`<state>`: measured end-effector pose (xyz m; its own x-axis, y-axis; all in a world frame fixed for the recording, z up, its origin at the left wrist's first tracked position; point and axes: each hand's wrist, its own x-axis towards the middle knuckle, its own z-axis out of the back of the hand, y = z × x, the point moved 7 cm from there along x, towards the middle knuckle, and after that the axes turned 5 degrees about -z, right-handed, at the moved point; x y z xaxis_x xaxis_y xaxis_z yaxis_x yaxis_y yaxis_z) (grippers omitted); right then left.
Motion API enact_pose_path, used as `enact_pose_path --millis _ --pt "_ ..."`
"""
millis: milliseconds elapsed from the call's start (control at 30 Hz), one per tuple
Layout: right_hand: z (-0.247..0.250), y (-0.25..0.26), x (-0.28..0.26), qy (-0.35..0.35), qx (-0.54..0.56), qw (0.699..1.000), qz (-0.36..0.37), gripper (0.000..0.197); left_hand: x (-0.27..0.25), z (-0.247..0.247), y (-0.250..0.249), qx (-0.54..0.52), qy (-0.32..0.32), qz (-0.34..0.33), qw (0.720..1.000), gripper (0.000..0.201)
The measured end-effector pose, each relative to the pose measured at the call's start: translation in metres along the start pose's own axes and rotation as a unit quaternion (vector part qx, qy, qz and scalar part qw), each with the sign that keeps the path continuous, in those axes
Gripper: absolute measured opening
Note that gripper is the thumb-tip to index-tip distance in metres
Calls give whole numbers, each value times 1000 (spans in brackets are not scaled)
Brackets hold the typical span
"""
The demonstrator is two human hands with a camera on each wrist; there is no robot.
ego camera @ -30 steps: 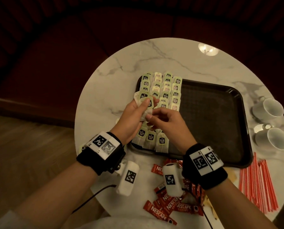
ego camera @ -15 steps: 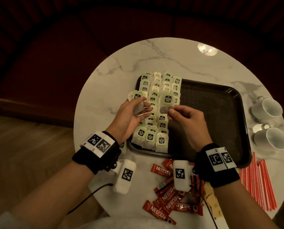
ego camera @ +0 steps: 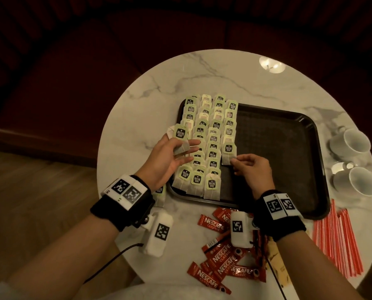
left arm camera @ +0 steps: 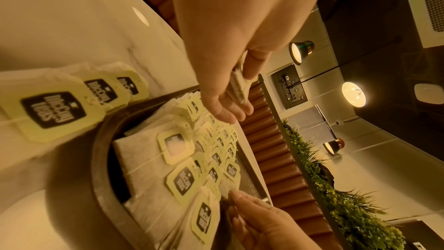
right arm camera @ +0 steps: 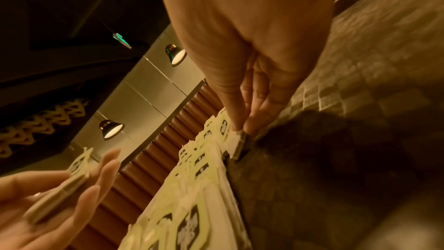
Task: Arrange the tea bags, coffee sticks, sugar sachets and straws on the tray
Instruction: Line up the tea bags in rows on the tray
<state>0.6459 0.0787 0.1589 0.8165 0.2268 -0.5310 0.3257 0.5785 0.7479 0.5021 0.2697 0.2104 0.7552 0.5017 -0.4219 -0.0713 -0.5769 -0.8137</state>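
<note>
Placing: right hand (ego camera: 253, 169) pinches a tea bag (ego camera: 228, 155) by its near corner, at the rows' edge.
Left hand (ego camera: 165, 159): fingers half spread, holding spare bags (ego camera: 179, 137).
Done: four bag rows (ego camera: 209, 135) fill the tray's (ego camera: 289, 148) left end.
Left: coffee sticks (ego camera: 224, 256), straws (ego camera: 338, 241), sachets (ego camera: 276, 258) behind both wrists.
Surface: round marble table (ego camera: 159, 87), two cups (ego camera: 351, 161); dim room.

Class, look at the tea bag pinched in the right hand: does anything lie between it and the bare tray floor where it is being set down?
Nothing visible does. The right hand pinches the tea bag at the right edge of the tea bag rows, with bare tray floor beside it.
</note>
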Motion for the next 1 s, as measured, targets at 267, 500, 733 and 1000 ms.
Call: enact_pose_path --millis 267,500,733,1000 --pt "-3 2 6 -16 -36 999 1 14 -3 5 -2 110 -27 -16 993 23" --pt "3 7 -3 -14 -31 999 -5 16 2 8 3 139 -14 -22 990 17" --pt "5 48 -36 55 53 992 99 14 3 0 3 119 15 -48 992 17" --pt "-36 63 -65 206 90 967 120 28 -3 -19 7 139 35 -54 988 18"
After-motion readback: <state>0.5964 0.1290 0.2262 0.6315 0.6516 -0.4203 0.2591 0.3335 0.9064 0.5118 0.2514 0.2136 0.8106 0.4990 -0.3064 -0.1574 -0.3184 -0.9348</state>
